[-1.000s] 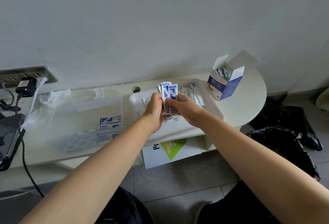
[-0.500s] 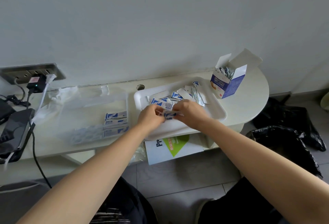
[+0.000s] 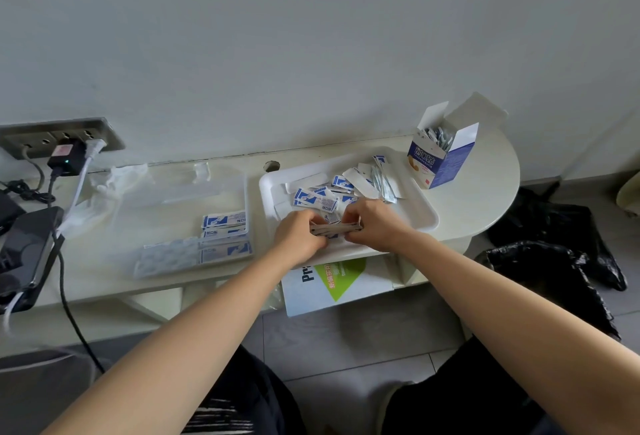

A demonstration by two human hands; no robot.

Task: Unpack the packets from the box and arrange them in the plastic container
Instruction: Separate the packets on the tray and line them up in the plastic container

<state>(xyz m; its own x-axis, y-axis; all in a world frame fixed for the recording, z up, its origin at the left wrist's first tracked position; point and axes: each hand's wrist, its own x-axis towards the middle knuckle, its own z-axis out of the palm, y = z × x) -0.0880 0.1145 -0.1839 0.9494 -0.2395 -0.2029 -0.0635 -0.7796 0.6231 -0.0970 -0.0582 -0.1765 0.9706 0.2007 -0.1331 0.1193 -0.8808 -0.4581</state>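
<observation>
Few blue-and-white paper packets (image 3: 227, 235) in clear plastic container (image 3: 194, 192), centre-left. Left hand (image 3: 301, 237) and right hand (image 3: 375, 228) grip a packet stack (image 3: 334, 228) over white tray (image 3: 427, 216); open blue cardboard box (image 3: 440, 164), upper right, still part full.

Left hand (image 3: 298, 237) and right hand (image 3: 377, 227) are bare, forearms uncovered. Black garment (image 3: 467, 396) covers both thighs; white-striped fabric (image 3: 221, 417) sits at the left thigh.

Surface: I see a pale table (image 3: 485, 199), rounded at its right end.
Left: phone (image 3: 27, 247), crumpled wrap (image 3: 117, 175).
Middle: clear plastic container (image 3: 180, 199), white tray (image 3: 410, 218).
Right: open box (image 3: 441, 164).
</observation>
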